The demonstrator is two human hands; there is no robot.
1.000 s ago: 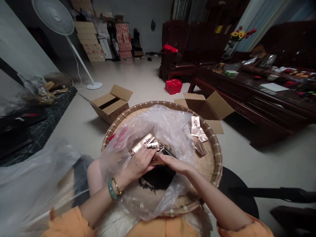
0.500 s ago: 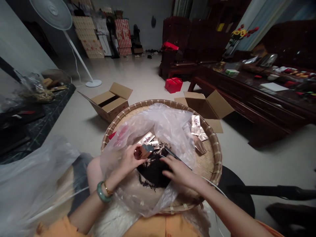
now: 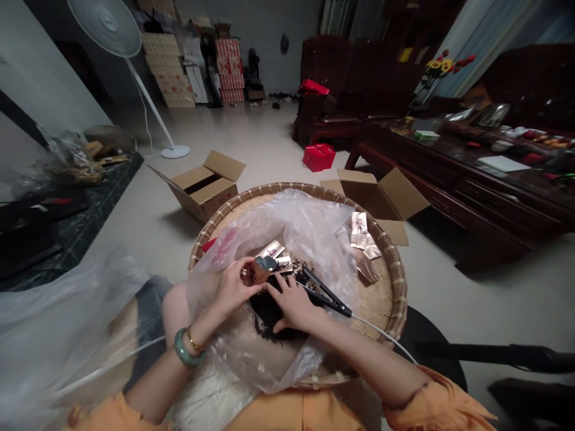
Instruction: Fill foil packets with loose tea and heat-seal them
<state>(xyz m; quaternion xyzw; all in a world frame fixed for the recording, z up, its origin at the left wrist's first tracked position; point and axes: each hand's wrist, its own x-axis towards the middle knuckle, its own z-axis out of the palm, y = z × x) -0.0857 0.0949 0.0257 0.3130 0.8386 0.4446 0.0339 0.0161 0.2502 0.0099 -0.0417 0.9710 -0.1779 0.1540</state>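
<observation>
A round woven basket tray (image 3: 395,269) rests on my lap, lined with a clear plastic bag (image 3: 305,230). A pile of dark loose tea leaves (image 3: 265,308) lies on the plastic. My left hand (image 3: 231,287) is closed around a small copper foil packet (image 3: 258,268), held open end up. My right hand (image 3: 291,302) lies on the tea pile with fingers curled, its fingertips at the packet's mouth. More foil packets lie behind my hands (image 3: 272,249) and at the tray's right side (image 3: 362,233). A black tool with a white cord (image 3: 326,293) lies beside my right hand.
Two open cardboard boxes (image 3: 204,185) (image 3: 381,194) and a red box (image 3: 318,157) sit on the floor. A standing fan (image 3: 112,27) is at the back left. A dark wooden table (image 3: 471,179) runs along the right. Crumpled plastic (image 3: 54,323) lies at my left.
My left hand lifted one foil packet off the pile and turned it upright. My right hand slid left over the tea leaves to the packet's mouth.
</observation>
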